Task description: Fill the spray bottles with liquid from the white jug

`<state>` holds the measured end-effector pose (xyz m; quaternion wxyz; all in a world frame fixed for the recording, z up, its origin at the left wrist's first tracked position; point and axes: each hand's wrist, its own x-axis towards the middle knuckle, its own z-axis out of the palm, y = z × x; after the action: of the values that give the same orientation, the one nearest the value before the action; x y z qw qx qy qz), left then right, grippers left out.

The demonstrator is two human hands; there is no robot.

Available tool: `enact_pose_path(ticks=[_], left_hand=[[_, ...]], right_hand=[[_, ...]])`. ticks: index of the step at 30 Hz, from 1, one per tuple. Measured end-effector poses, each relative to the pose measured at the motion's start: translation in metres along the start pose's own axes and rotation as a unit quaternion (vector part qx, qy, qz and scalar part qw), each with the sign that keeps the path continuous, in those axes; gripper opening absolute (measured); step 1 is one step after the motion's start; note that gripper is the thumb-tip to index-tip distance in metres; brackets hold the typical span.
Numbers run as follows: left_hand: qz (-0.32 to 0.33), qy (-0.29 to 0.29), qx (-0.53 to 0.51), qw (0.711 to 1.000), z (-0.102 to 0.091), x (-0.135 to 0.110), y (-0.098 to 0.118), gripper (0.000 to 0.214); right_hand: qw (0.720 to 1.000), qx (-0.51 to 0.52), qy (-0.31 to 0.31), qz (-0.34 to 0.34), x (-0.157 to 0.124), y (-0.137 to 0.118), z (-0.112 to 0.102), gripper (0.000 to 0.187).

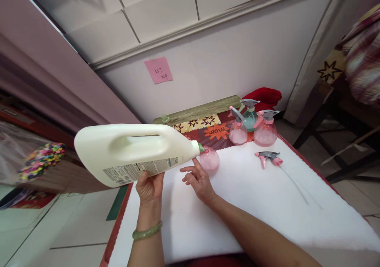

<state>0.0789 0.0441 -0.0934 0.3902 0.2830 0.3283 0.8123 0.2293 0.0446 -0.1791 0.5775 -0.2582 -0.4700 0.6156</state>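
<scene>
The left hand (150, 188) clamps the tilted cream jug (99, 148) from below; the right hand (199, 182), fingers apart, hovers near its neck. The jug's mouth meets the open pink spray bottle (210, 163), whose filling seems under way. Its likely trigger head (269, 156) lies off on the tabletop (231, 219); behind, two pink spray bottles (238, 134) (265, 135) and a green spray bottle (250, 121) already wear theirs.

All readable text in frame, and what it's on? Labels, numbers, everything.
"357": handwritten on the pink note on the wall; the smaller characters below it are too unclear to read.
"WOW" or "MOM", can't tell which: on the orange burst printed on the patterned table cover.
Jug: fine print and a barcode on its label, too small and blurred to read; no brand legible.
</scene>
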Motion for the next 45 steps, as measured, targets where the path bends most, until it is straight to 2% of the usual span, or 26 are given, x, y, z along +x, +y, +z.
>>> enact_pose_path(ticks=[45], left_hand=[[-0.001,-0.004,-0.004,1.000,0.0001,0.0014,0.0013,0.062]], right_hand=[[1.000,0.019,0.000,0.009,-0.0004,0.0031,0.0002,0.073]])
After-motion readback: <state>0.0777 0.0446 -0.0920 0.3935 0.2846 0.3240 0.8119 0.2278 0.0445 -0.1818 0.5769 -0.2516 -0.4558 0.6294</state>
